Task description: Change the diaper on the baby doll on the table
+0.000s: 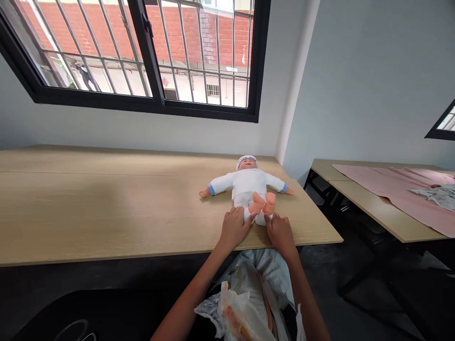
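Note:
A baby doll (250,179) lies on its back on the table, arms spread wide and bare feet towards me. It wears a white long-sleeved top with blue cuffs, white pants (243,200) and a white cap (245,158) with dark marks. My left hand (235,226) is closed on the pants leg at the left, thumb beside the doll's foot (256,203). At the other leg, my right hand (280,232) pinches the cloth just below the second foot (269,202). The fingertips are partly hidden by the cloth.
The wooden table (106,213) runs left along the wall under a barred window (199,52). Across a gap to the right stands another table (377,213) with a pink cloth (401,189) and a patterned cloth (439,195). Plastic bags (245,308) rest against my lap.

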Tool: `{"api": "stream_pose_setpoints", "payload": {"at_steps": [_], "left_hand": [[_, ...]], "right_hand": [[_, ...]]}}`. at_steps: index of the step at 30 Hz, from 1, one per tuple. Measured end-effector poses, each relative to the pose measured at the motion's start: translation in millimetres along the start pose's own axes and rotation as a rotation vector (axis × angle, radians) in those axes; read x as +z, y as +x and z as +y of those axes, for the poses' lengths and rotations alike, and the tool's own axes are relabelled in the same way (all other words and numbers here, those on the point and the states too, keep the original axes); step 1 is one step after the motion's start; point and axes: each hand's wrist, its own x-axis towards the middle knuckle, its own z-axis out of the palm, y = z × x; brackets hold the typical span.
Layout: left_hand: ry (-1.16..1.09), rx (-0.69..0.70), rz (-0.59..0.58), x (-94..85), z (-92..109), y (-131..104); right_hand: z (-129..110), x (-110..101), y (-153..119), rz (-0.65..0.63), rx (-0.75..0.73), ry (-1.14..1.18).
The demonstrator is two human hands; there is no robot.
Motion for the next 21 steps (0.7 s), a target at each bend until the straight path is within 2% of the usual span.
{"api": "stream_pose_setpoints", "payload": {"at_steps": [7, 11, 14, 16, 21], "left_hand": [[0.084, 0.096, 0.074, 0.9, 4, -6], [-0.069, -0.013, 0.094, 1.1, -1, -4], [-0.280, -0.126, 0.105, -0.1, -7, -2], [-0.381, -0.153, 0.091, -1.1, -10, -2], [-0.252, -0.032, 0.058, -0.6, -7, -3]], "right_hand": [[2, 5, -3, 0.017, 0.026, 0.071], [3, 6, -4, 0.059, 0.023, 0.134], [1, 3, -2, 0.067, 0.088, 0.193], [-2, 0, 0, 0.053, 0.112, 0.216], [-10, 2, 1, 0.037, 0.117, 0.147]]}}
